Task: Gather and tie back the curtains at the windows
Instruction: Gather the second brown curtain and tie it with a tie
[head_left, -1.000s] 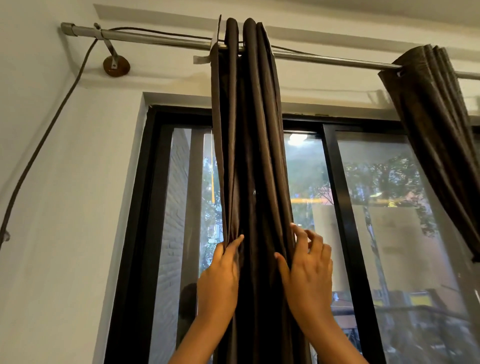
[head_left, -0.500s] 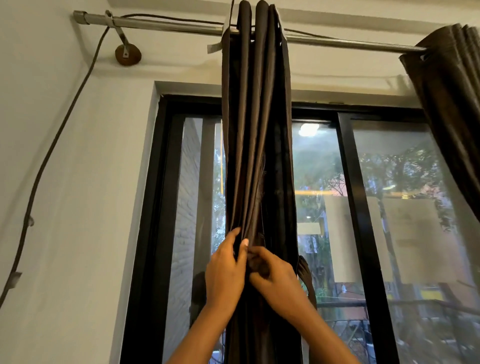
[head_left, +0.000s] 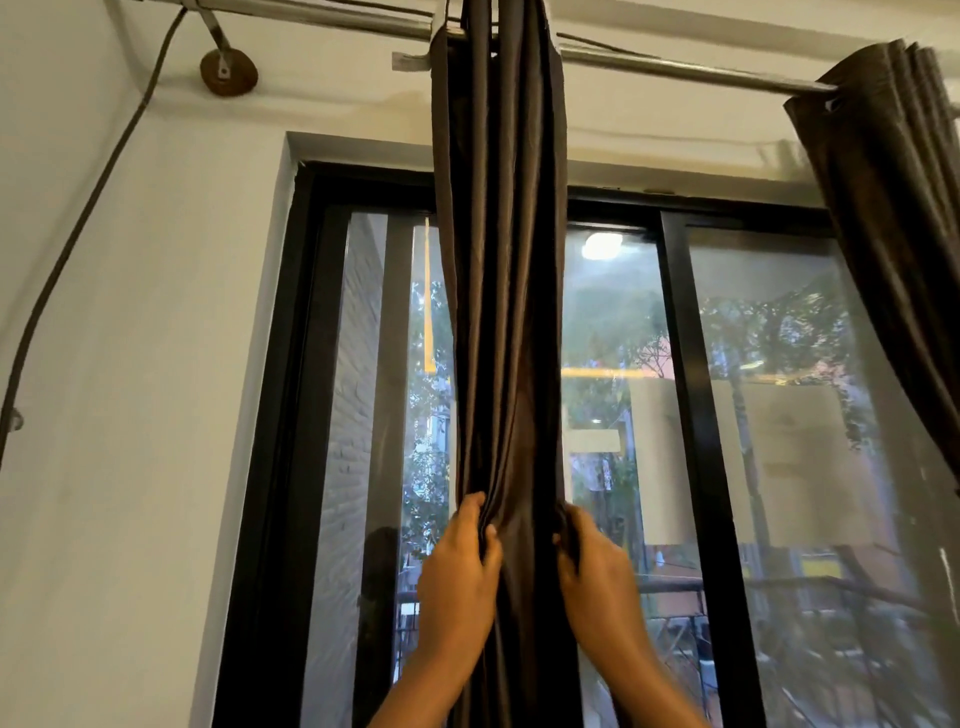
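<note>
The left hand (head_left: 457, 566) and right hand (head_left: 592, 561) each pinch folds of the dark brown pleated fabric curtain (head_left: 504, 312), which hangs bunched between them from the metal rod (head_left: 675, 70) overhead. A loose pinch could let pleats slip and fan out; a hard tug might strain the rod. No containers appear in view

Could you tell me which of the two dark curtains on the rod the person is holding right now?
The middle curtain: the left hand and right hand grip its folds. The right curtain hangs untouched at the edge.
</note>
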